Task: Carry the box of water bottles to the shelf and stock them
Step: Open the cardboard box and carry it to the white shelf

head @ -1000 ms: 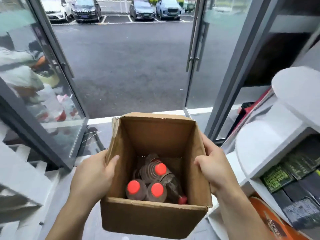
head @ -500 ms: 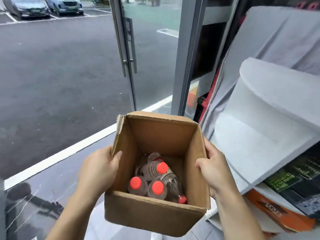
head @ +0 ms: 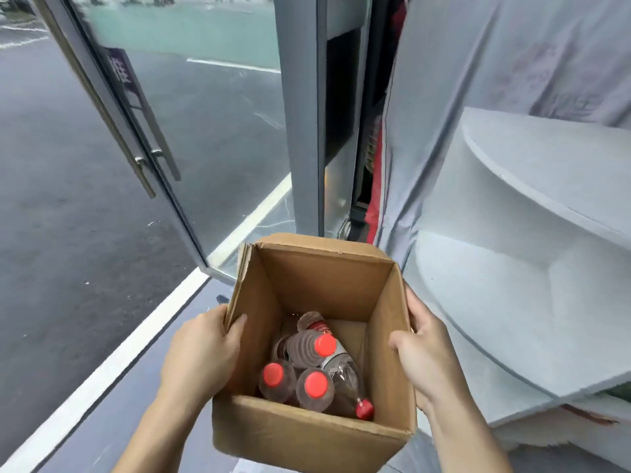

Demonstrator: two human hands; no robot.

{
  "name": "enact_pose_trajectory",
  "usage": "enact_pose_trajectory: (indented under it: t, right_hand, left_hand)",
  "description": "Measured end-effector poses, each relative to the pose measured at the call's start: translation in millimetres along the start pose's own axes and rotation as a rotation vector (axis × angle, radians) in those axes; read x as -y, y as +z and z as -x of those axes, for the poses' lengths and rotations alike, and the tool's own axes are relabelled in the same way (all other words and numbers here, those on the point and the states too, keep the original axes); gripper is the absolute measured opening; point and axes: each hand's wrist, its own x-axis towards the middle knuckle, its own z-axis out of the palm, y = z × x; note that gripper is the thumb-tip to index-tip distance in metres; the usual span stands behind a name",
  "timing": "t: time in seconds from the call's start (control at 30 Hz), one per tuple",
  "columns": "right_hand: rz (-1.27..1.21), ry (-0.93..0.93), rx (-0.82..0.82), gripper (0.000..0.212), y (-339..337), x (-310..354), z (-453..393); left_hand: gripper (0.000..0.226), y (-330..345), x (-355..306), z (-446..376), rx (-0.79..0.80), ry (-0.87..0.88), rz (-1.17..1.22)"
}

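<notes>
An open cardboard box (head: 309,435) is held in mid-air between two bare hands, nothing being seen beneath it but floor. The left hand (head: 201,353) is clamped on the box's left wall, with the thumb hooked over the rim to the inside and the fingers (head: 218,322) wrapped against the outside. The right hand (head: 421,356) is closed on the right wall in the same way, thumb inside and the rest outside.

At the bottom of the box, water bottles (head: 316,387) with red caps are gathered toward the near left corner. Two are seen standing upright side by side against the near wall, a third is propped higher just behind them, and one is laid on its side along the right, its cap pointed at the near right corner. The far part of the box's bottom is left bare.

Just to the right of the box, a white shelf (head: 532,302) with rounded tiers is seen, partly draped by a grey cloth (head: 478,97). Beyond the box, a glass door (head: 205,124) with a metal handle (head: 150,158) is seen, and grey pavement (head: 51,199) is visible outside.
</notes>
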Motion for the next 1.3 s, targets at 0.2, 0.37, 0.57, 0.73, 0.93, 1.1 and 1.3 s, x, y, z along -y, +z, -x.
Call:
enact_pose_trajectory:
  t: [0.2,0.37,0.57,0.73,0.93,1.1,1.3]
  right_hand:
    - [-0.146,0.011,-0.312,0.095,57,-26,-41]
    - [-0.207,0.058,-0.507,0.097,87,-54,-74]
    - [-0.217,0.177,-0.664,0.092,89,-86,-116]
    - [-0.207,0.216,-0.745,0.091,93,-149,-168]
    - [-0.205,0.276,-0.841,0.093,114,-276,-233]
    - [-0.24,0.327,-0.898,0.093,123,-413,-301]
    - [-0.218,0.302,-0.909,0.093,115,-553,-373]
  left_hand:
    - [0.026,25,16,-122,0.164,0.274,-0.029]
    - [0.033,63,14,-195,0.282,0.391,-0.009]
    - [0.026,134,2,-248,0.394,0.529,-0.043]
    - [0.033,213,19,-284,0.461,0.534,-0.05]
    - [0.037,350,62,-313,0.545,0.608,-0.051]
    - [0.029,499,108,-336,0.586,0.621,-0.062]
    - [0.026,657,158,-341,0.632,0.555,-0.065]
